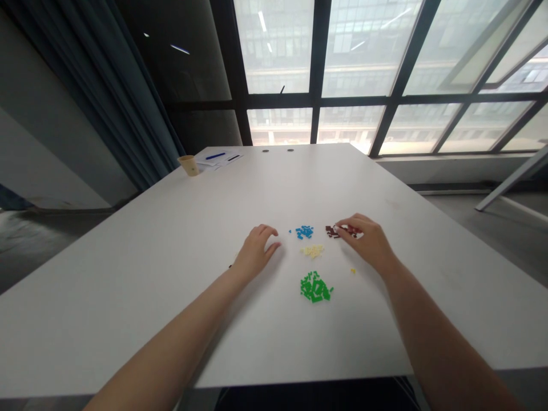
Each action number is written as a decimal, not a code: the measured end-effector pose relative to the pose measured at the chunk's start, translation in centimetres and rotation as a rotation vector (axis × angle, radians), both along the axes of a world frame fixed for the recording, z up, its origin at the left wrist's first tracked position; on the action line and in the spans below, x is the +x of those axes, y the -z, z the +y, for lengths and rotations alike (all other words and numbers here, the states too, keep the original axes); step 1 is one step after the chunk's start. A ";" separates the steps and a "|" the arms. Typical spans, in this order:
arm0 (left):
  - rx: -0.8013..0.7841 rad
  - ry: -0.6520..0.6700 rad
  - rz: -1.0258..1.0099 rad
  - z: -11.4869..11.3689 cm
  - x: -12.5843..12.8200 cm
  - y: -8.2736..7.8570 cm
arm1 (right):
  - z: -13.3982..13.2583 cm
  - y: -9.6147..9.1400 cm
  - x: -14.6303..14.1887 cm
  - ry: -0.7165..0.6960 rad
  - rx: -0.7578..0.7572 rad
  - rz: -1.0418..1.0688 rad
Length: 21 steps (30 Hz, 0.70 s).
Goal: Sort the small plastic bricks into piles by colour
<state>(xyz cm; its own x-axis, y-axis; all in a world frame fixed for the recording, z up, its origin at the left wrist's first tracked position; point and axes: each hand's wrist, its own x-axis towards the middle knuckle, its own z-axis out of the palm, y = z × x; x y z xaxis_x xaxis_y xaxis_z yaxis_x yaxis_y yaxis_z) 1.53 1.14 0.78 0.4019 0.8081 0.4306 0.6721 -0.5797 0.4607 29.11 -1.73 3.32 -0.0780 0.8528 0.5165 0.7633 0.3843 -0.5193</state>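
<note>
My right hand (369,242) is over a small pile of dark brown building-block pieces (330,231), thumb and fingertips drawn together in a pinch. Whatever lies between those fingertips is too small to make out, and the hand hides part of the pile. To the left, my left hand (256,250) hovers low over the table with thumb and fingers apart, holding nothing. Blue pieces (304,232) lie between the two hands, closest to the left one. Nearer to me are a pile of pale yellow pieces (313,251) and a larger pile of green pieces (315,287).
All of this lies on a white table (192,297). A few yellow pieces (353,271) sit apart near my right wrist. Towards the far left stand a tan cup (189,165) and papers (214,161) with a blue pen (215,156). Windows rise beyond the far edge.
</note>
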 end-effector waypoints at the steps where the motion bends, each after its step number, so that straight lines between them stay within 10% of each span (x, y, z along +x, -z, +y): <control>1: -0.056 -0.056 0.097 0.5 -0.6 0.0 | 0.3 0.0 1.4 0.081 -0.039 -0.052; 8: -0.452 -0.207 0.359 2.7 -4.1 -0.2 | 1.3 2.7 5.1 0.157 -0.519 -0.246; 21: -0.435 -0.245 0.199 3.8 -5.4 -0.2 | 1.5 2.5 4.9 0.168 -0.492 -0.217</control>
<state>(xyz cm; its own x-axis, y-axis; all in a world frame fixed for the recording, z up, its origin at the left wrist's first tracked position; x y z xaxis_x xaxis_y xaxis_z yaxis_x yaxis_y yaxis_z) -3.83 4.98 1.00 0.2186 0.9753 -0.0304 0.8624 -0.1785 0.4736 34.03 -0.23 0.79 0.0191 0.9989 0.0419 0.9025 0.0008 -0.4308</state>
